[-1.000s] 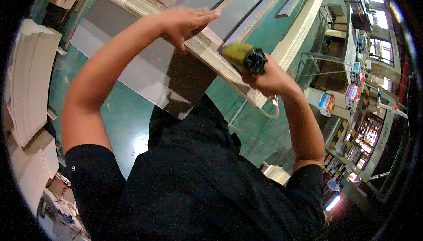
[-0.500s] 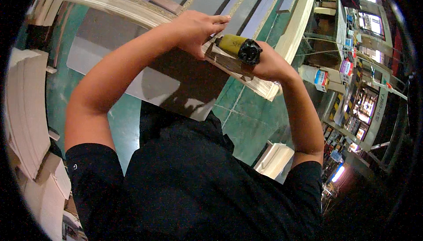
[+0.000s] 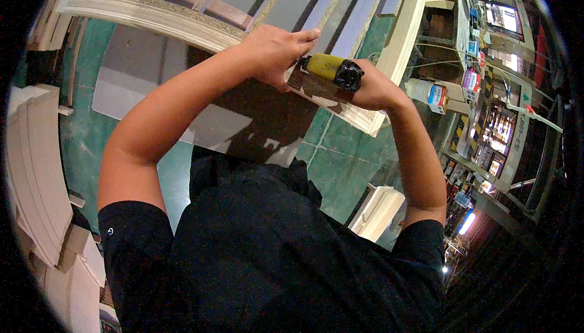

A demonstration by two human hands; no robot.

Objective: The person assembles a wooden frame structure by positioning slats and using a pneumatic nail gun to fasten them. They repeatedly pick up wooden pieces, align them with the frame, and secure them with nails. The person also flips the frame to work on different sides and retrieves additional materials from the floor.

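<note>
My right hand (image 3: 376, 88) is wrapped round a yellow and black hand-held power tool (image 3: 323, 65). I cannot tell its exact kind. Its narrow end points left, towards my left hand (image 3: 274, 53). That hand lies over the pale wooden rail (image 3: 155, 21) of a slatted frame, fingers stretched out and thumb down on the near side. Just beyond my fingers, lilac-faced slats (image 3: 331, 4) with rough chipboard edges run away from the rail. The tool and my right hand hide part of the rail. Where the tool's tip meets the wood cannot be made out.
A grey panel (image 3: 143, 93) sits below the rail, close to my body. Stacked pale boards (image 3: 38, 169) stand at the left. A light wooden piece (image 3: 378, 214) is by my right elbow. Shelving with paint buckets (image 3: 437, 97) lines the right, over green floor (image 3: 331, 150).
The view has tilted slightly, so the rail's left part and my left hand appear a little lower. The tool has shifted slightly; my right hand keeps its grip.
</note>
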